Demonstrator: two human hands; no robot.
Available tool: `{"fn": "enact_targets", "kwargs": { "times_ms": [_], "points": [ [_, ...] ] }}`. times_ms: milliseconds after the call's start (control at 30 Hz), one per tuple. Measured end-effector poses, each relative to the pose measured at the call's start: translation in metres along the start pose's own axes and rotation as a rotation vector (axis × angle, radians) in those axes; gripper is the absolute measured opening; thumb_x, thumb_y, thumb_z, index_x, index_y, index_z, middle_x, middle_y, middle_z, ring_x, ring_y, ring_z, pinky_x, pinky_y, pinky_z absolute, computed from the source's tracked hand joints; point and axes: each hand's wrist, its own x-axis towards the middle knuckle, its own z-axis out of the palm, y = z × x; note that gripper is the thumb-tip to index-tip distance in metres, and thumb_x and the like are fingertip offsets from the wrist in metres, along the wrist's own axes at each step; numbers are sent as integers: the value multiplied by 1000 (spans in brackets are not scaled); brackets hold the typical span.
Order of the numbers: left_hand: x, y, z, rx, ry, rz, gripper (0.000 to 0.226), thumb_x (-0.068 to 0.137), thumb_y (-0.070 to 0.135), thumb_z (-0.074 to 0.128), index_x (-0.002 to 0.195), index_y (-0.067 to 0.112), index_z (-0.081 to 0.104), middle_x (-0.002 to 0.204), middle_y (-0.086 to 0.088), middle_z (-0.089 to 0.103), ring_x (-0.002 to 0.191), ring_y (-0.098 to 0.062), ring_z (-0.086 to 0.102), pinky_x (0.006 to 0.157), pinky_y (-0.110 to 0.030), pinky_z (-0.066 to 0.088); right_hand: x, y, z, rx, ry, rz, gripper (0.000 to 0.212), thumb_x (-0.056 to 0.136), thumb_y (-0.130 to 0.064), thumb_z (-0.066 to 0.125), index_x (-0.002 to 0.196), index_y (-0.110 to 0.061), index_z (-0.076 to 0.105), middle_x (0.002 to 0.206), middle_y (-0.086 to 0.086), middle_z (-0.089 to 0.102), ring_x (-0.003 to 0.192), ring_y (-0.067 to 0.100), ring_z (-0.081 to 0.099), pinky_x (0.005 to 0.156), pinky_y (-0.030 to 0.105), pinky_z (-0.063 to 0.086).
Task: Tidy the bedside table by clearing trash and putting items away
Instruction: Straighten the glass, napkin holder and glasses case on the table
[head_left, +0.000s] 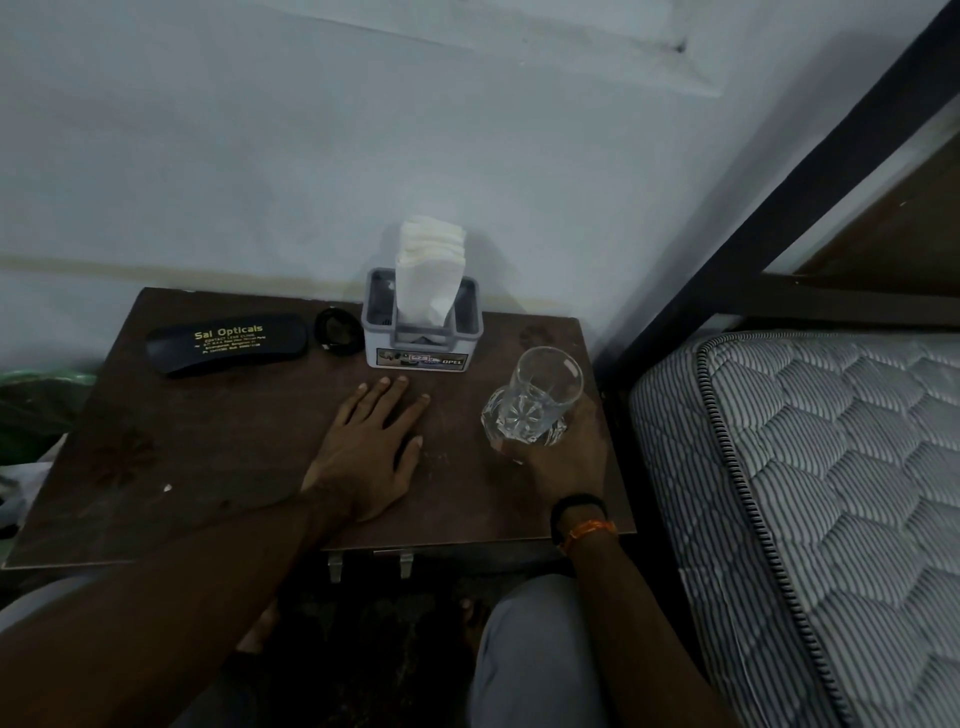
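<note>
My one camera sits on my head. It looks forward and steeply down, close over the bedside table (208, 467) against the wall (260, 156).

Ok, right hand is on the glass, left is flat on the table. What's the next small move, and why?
Probably lift the glass straight up off the bedside table. The right hand already grips its base, it sits near the table's right edge, and the left hand rests flat, clear of it.

Dim room: pale wall (260, 156), striped mattress (831, 493) at right.
</note>
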Motion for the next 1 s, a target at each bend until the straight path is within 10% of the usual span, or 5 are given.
{"fn": "enact_targets", "kwargs": {
  "times_ms": [300, 1001],
  "points": [
    [1, 0, 0, 3, 4, 1, 58, 97, 49, 26, 151, 31, 29, 162, -4, 23, 150, -20, 17, 123, -39, 6, 7, 2, -1, -19, -18, -16, 47, 52, -35, 93, 80, -37, 55, 84, -21, 58, 78, 2, 58, 72, 15, 46],
    [2, 1, -2, -21, 14, -4, 58, 97, 51, 26, 152, 33, 26, 163, -2, 19, 151, -18, 11, 120, -35, -2, 97, -13, 21, 9, -9, 72, 80, 60, -45, 87, 129, -23, 53, 129, 4, 63, 116, 26, 61, 99, 41, 51]
  ]
}}
